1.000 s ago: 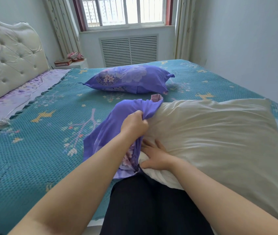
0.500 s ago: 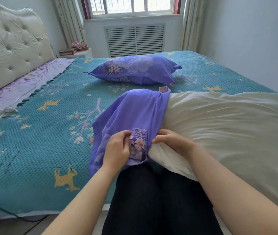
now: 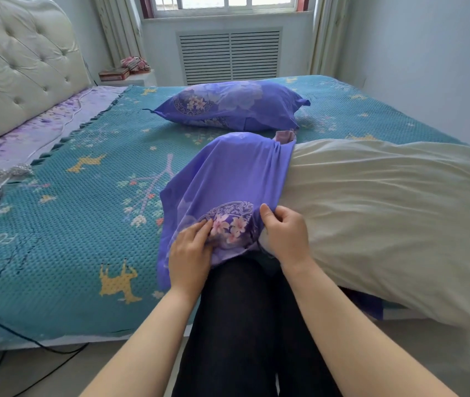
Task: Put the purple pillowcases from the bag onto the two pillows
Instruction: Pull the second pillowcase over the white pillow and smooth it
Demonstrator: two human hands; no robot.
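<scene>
- The purple pillowcase (image 3: pixel 228 179) covers only the left end of the white pillow (image 3: pixel 385 213) at the bed's near edge.
- A second ago the left hand (image 3: pixel 189 255) bunched the cloth high; now its fingers lie fairly straight, smoothing it.
- The right hand (image 3: pixel 284 233) now pinches the case's hem, ready, I judge, to pull it further.
- Behind, the other pillow (image 3: pixel 233 106) lies fully cased.

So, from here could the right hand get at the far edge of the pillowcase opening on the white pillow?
Probably yes: the right hand grips the pillowcase at its near edge, and nothing lies on the white pillow between it and the far edge.
</scene>
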